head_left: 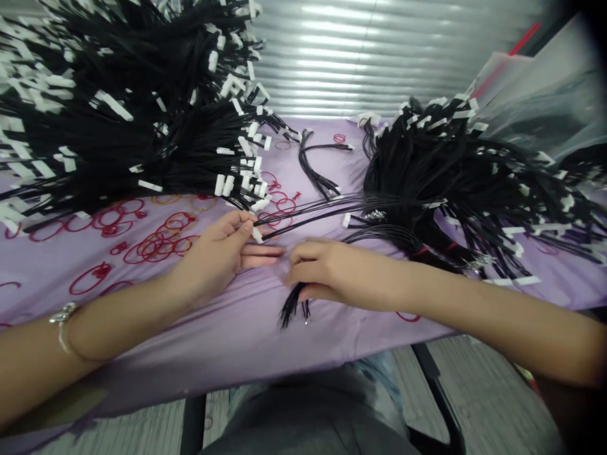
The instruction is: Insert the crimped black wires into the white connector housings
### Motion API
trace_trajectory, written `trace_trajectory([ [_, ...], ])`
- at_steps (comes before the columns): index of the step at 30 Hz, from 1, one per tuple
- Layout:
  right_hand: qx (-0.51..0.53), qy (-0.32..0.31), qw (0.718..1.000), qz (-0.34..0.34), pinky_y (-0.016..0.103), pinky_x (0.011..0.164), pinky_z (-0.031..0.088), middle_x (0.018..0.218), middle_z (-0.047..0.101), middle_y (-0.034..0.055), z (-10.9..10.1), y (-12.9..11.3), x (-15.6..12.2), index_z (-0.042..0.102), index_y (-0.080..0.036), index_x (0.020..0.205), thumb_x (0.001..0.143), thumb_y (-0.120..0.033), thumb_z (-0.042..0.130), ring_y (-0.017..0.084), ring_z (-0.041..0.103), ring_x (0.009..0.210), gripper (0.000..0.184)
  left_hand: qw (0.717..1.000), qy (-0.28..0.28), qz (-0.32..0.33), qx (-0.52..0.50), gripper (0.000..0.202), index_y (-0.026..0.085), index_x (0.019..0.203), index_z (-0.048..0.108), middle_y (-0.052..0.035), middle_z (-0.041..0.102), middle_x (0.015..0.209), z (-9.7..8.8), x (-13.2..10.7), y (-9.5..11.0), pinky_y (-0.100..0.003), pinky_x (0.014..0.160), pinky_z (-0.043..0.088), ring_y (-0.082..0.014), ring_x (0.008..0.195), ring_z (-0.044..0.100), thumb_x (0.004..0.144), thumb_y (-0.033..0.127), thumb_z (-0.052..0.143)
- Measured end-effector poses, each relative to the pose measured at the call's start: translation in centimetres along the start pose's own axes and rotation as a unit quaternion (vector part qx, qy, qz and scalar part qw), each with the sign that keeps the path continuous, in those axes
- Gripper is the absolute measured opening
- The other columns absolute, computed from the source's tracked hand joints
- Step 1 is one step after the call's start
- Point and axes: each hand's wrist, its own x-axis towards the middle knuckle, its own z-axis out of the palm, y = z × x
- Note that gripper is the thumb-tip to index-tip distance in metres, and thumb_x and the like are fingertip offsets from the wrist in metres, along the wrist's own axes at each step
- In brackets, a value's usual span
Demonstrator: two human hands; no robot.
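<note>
Now left hand (pixel 215 256) fingers pinching white-tagged black cable (pixel 257 234); right hand (pixel 332 272) fingers curled over wire bundle (pixel 291 304).

Lilac cloth (pixel 227 341) with red loop print lies under the grip, clear plastic bag (pixel 535 95) up-right, ribbed metal shutter (pixel 360 57) beyond.

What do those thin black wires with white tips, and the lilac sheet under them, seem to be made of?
The thin black wires look plastic-sheathed, matte and freely bending; the core is hidden. The white tips look like hard plastic, with blocky, straight edges. The lilac sheet looks like woven fabric, given its soft folds.
</note>
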Motion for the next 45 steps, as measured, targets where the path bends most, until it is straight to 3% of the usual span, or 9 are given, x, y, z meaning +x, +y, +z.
trace_trajectory([
  [5,0.061,-0.018,0.998,0.006,0.027,0.076,0.044,0.084,0.058,0.0050,0.3,0.2,0.3,0.061,-0.012,0.083,0.089,-0.014,0.053,0.014,0.051,0.081,0.010,0.999,-0.024,0.021,-0.027,0.014,0.011,0.082,0.056,-0.0026,0.065,0.080,-0.4,0.5,-0.4,-0.026,0.078,0.060,-0.0143,0.073,0.071,0.093,0.014,0.047],
  [9,0.073,0.057,0.994,0.049,0.026,0.069,0.044,0.083,0.058,0.0041,0.3,-0.5,-0.1,0.056,-0.012,0.087,0.091,-0.015,0.049,0.012,0.051,0.074,0.008,0.997,-0.051,0.039,-0.043,0.011,0.009,0.079,0.064,-0.0046,0.069,0.091,-0.9,0.6,-0.9,-0.023,0.088,0.056,-0.0126,0.083,0.070,0.086,0.016,0.061],
  [14,0.086,0.140,0.986,-0.013,0.024,0.076,0.046,0.088,0.063,0.0068,0.5,-0.6,0.0,0.062,-0.011,0.094,0.093,-0.016,0.048,0.012,0.056,0.082,0.015,0.998,-0.051,0.039,0.019,0.011,0.014,0.084,0.069,-0.0027,0.072,0.098,-1.2,0.4,-1.0,-0.022,0.086,0.057,-0.0119,0.083,0.070,0.078,0.023,0.072],
  [23,-0.016,0.152,0.987,-0.054,0.030,0.078,0.047,0.086,0.062,0.0100,0.2,-1.1,0.2,0.065,-0.009,0.082,0.093,-0.019,0.046,0.016,0.056,0.083,0.024,0.994,-0.076,0.050,0.066,0.012,0.013,0.083,0.069,-0.0042,0.074,0.084,-0.8,-0.2,-0.5,-0.018,0.075,0.057,-0.0132,0.075,0.070,0.076,0.021,0.074],
  [26,0.035,0.187,0.981,-0.045,0.027,0.078,0.047,0.089,0.063,0.0100,0.0,-1.3,0.2,0.066,-0.009,0.085,0.091,-0.017,0.049,0.014,0.056,0.084,0.020,0.992,-0.086,0.056,0.076,0.012,0.012,0.088,0.070,-0.0062,0.074,0.087,-0.6,-0.4,-0.2,-0.018,0.075,0.056,-0.0138,0.076,0.071,0.077,0.017,0.072],
  [30,0.183,0.140,0.973,-0.029,0.017,0.070,0.045,0.079,0.063,0.0037,-0.5,-1.3,0.1,0.063,-0.008,0.088,0.091,-0.015,0.051,0.007,0.056,0.073,0.014,0.991,-0.065,0.062,0.098,0.017,0.014,0.096,0.070,-0.0055,0.074,0.094,-0.4,-0.7,0.1,-0.017,0.071,0.055,-0.0123,0.072,0.070,0.079,0.012,0.069],
  [36,0.147,0.206,0.967,-0.018,0.020,0.072,0.044,0.079,0.061,0.0039,-0.4,-1.2,0.2,0.061,-0.010,0.087,0.091,-0.015,0.050,0.008,0.053,0.075,0.013,0.990,-0.101,0.092,0.038,0.021,0.016,0.102,0.061,-0.0017,0.073,0.083,-0.5,-0.5,-0.2,-0.015,0.074,0.054,-0.0102,0.076,0.070,0.082,0.011,0.066],
  [40,0.093,0.285,0.950,0.086,0.017,0.058,0.038,0.064,0.054,-0.0028,-0.5,-1.1,0.2,0.059,-0.014,0.072,0.081,-0.010,0.057,0.005,0.046,0.060,0.010,0.988,-0.136,0.070,0.018,0.014,0.014,0.089,0.061,-0.0021,0.072,0.077,-0.6,-0.6,-0.4,-0.020,0.074,0.057,-0.0131,0.073,0.070,0.079,0.014,0.070],
  [45,0.217,0.232,0.924,0.211,0.016,0.048,0.032,0.054,0.050,-0.0054,-0.8,-0.7,0.3,0.057,-0.014,0.060,0.073,-0.010,0.056,0.004,0.042,0.051,0.013,0.987,-0.160,0.008,0.018,0.011,0.015,0.086,0.063,-0.0053,0.075,0.088,-0.6,-1.1,-0.6,-0.027,0.075,0.059,-0.0176,0.075,0.073,0.078,0.015,0.071],
])
